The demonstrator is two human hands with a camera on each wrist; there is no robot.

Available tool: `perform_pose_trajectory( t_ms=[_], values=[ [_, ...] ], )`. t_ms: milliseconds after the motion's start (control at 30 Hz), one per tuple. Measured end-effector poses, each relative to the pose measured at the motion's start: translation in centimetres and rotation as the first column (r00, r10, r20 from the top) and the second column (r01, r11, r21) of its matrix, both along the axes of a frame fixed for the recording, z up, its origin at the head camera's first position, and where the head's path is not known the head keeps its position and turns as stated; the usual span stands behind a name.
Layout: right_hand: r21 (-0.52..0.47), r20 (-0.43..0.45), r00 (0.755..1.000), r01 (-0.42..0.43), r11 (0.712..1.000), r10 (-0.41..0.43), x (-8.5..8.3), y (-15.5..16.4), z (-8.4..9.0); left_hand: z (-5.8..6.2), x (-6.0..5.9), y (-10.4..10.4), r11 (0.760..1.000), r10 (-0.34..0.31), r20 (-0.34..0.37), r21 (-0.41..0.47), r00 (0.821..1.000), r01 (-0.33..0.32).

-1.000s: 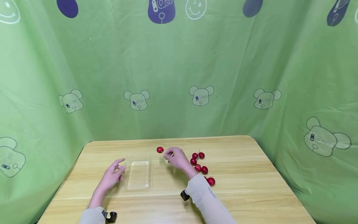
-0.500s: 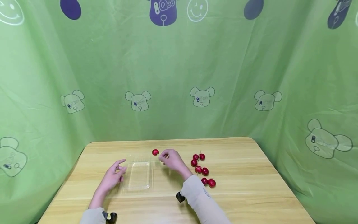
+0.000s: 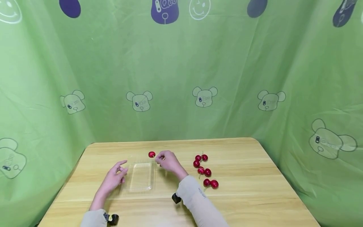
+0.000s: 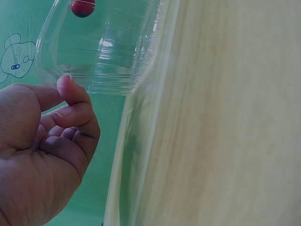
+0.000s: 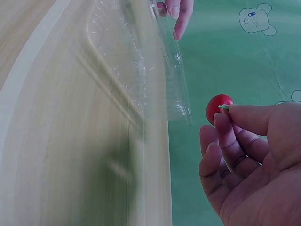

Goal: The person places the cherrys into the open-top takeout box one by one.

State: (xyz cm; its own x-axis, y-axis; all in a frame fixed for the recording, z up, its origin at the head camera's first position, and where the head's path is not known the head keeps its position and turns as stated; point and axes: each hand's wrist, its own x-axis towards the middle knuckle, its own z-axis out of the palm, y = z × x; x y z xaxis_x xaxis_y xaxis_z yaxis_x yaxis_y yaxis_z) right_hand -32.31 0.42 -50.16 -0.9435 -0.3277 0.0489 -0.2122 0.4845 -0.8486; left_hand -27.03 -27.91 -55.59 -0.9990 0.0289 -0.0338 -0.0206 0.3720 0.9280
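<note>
Fingertips of the right hand (image 3: 167, 161) pinch a cherry (image 3: 151, 154) by its stem, above the far edge of the clear plastic tray (image 3: 140, 179) on the table (image 3: 255, 189). Left hand (image 3: 114, 177) rests relaxed beside the tray, holding nothing.

Bright, even light; wrist views blurred close-up.

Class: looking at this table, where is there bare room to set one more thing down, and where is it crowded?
Free: bare table right of the cherries, and the strip along its far edge. Crowded: the middle, where the left hand touches the clear tray and the right hand holds a cherry.
</note>
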Motion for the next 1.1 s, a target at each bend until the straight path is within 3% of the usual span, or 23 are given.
perform_pose_trajectory(
  t_ms=[300,667,933,1100],
  values=[
    [0.040,0.002,1.000,0.006,0.999,-0.007,-0.2,-0.6,-0.5,-0.3,-0.1,0.0,1.000,0.011,0.006,0.009,1.000,-0.011],
    [0.015,0.062,0.998,0.011,1.000,-0.012,0.1,-1.2,-0.4,-0.2,0.1,0.0,1.000,0.012,0.011,0.013,1.000,-0.012],
    [-0.105,0.181,0.984,0.017,0.994,0.002,-0.2,-1.5,-0.7,0.1,0.2,0.2,1.000,0.015,0.007,0.013,1.000,-0.015],
    [-0.145,0.191,0.981,0.036,0.989,-0.008,-0.4,-1.6,-0.8,0.3,0.2,0.2,1.000,0.016,0.004,0.008,1.000,-0.016]
  ],
)
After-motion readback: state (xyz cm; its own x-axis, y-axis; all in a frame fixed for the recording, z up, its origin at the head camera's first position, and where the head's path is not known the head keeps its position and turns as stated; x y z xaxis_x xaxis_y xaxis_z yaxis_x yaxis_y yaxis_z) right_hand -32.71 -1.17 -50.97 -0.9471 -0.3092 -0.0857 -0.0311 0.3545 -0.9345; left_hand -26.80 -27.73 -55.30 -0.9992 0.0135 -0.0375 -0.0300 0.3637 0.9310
